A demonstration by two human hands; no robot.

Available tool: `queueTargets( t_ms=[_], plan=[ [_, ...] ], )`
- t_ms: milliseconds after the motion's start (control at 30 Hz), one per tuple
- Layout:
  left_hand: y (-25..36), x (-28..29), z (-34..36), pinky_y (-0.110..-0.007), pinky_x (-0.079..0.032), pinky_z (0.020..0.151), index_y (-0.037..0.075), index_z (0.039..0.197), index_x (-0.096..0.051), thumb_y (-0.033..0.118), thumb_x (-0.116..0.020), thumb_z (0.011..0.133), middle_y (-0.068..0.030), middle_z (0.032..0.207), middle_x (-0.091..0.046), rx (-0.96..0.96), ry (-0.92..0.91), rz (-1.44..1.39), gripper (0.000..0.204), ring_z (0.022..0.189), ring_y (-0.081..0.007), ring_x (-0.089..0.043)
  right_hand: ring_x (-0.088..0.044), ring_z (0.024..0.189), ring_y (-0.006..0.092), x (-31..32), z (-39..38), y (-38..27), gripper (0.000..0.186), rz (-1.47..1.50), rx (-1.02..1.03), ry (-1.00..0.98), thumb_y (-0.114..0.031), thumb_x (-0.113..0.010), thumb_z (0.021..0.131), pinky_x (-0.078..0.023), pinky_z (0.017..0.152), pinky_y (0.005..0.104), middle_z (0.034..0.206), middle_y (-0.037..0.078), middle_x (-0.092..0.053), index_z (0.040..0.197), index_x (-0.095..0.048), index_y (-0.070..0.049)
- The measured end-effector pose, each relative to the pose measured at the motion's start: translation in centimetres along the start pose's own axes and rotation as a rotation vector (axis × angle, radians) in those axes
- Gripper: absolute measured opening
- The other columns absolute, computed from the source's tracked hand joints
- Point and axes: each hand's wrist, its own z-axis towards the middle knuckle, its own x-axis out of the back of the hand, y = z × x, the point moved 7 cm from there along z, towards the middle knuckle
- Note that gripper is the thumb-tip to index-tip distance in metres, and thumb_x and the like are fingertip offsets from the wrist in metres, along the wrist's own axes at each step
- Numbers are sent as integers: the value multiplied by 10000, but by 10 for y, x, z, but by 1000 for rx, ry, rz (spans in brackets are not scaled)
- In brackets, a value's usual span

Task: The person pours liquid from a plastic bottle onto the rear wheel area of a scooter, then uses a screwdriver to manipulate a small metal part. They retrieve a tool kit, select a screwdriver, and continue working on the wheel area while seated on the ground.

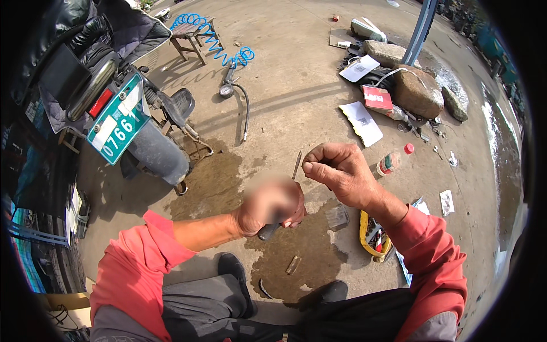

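My left hand (270, 202), partly blurred, is closed around a slim tool with a dark handle (268, 231) at its lower end. A thin pointed metal shaft (297, 165) sticks up past the fingers; it looks like an awl or screwdriver. Beside that tip, just to its right, my right hand (342, 174) is raised with thumb and forefinger pinched together. Whatever the pinch holds is too small or hidden to make out. Below both hands lies wet concrete, with a small clear plastic box (337, 217) on it.
A motorbike (156, 157) with a green plate stands at left. Ahead lie a pressure gauge (226, 90) with hose and a blue coiled air line (196, 23) over a stool. At right are rocks (419, 91), papers, a bottle (389, 163) and a yellow container (364, 231) of tools.
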Motion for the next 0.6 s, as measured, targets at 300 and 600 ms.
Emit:
queueTargets(
  t_ms=[300,600],
  plan=[
    [0,-5,2,-333,-419,662,8,756,-507,121,-436,750,-88,587,-501,-2,-16,57,133,639,-209,-487,-525,727,65,2,-3,-3,191,-19,50,47,-154,-655,913,-465,650,269,753,6,-631,865,-656,31],
    [-2,-6,2,-339,-422,670,7,754,-507,134,-437,756,-87,592,-507,-26,-21,78,145,638,-202,-489,-608,797,75,6,-10,-4,221,67,56,85,-137,-760,857,-515,729,274,832,56,-716,958,-711,52]
  ],
)
